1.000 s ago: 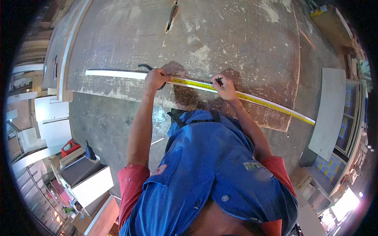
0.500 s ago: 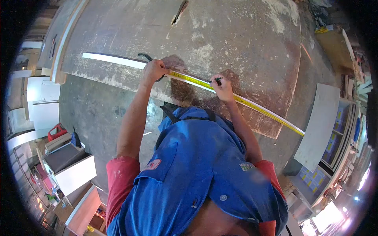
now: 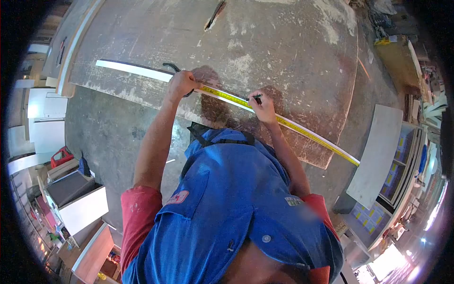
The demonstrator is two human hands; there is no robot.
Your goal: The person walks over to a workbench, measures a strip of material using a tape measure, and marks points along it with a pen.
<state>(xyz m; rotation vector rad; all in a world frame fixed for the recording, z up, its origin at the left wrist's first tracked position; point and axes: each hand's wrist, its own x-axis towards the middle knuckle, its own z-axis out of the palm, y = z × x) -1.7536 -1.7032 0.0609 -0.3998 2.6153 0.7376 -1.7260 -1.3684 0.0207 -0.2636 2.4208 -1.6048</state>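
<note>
A long white strip [image 3: 132, 69] lies across the worn workbench, and the extended yellow blade of a tape measure [image 3: 307, 134] runs along its right part past the bench edge. My left hand [image 3: 181, 85] is closed at the near end of the blade, gripping the tape measure; its body is mostly hidden, with dark parts showing beside the fingers. A black curved strap [image 3: 171, 66] sticks out beyond that hand. My right hand [image 3: 263, 108] pinches a dark pen [image 3: 256, 97], its tip beside the blade and strip.
The workbench [image 3: 283, 47] has a slot [image 3: 215, 15] at its far side. On the right stands a cabinet with a pale panel [image 3: 376, 156]. A white drawer box [image 3: 85, 208] and a red-brown board [image 3: 93, 253] are at lower left.
The whole view has shifted slightly left. Both hands keep their places along the strip and the blade, and the pen stays by the blade.
</note>
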